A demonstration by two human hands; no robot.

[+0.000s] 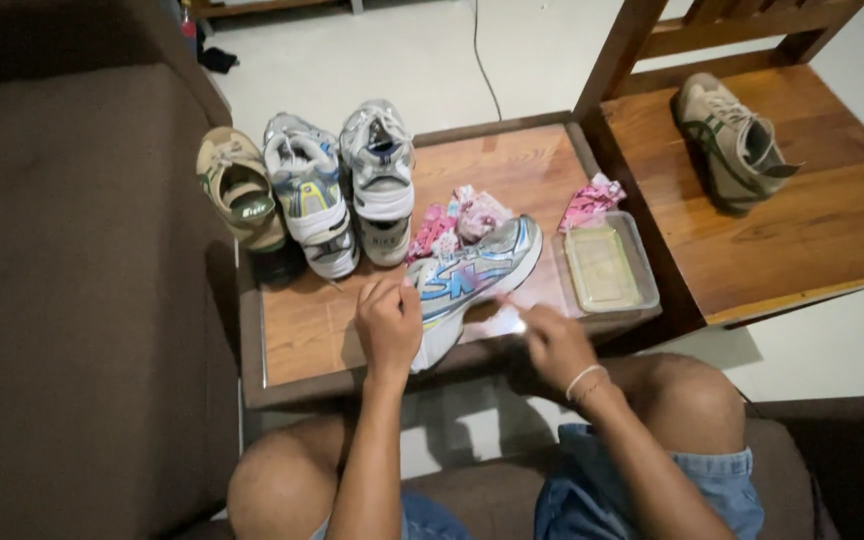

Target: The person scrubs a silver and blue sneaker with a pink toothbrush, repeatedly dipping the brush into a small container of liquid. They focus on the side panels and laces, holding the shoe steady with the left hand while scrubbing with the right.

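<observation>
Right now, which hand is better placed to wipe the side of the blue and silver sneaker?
Probably the right hand: it holds something small and pale at the sneaker's side, while the left hand steadies the heel.

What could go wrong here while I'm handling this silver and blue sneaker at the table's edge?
The silver and blue sneaker lies on its side with its heel at the small wooden table edge; it might slip off. The clear plastic tray also sits near the edge, close to your right hand, and could get knocked.
</observation>
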